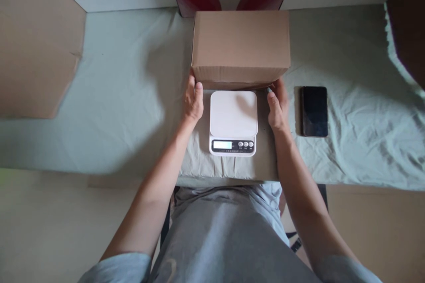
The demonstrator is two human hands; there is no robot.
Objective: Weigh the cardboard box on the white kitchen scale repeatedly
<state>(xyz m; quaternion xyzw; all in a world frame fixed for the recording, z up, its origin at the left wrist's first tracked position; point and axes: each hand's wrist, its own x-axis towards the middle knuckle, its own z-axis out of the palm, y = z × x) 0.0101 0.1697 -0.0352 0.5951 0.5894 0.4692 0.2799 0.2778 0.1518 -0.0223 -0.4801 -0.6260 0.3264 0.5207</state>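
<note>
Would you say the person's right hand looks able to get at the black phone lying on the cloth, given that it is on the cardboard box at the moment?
Probably yes: the right hand grips the brown cardboard box, and the black phone lies just beside it with bare cloth between.

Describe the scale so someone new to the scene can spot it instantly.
Start at the pale green cloth covering the table, then find the brown cardboard box held between the left hand and right hand. Directly in front sits the scale: the only white item, with a small display and round buttons.
</note>
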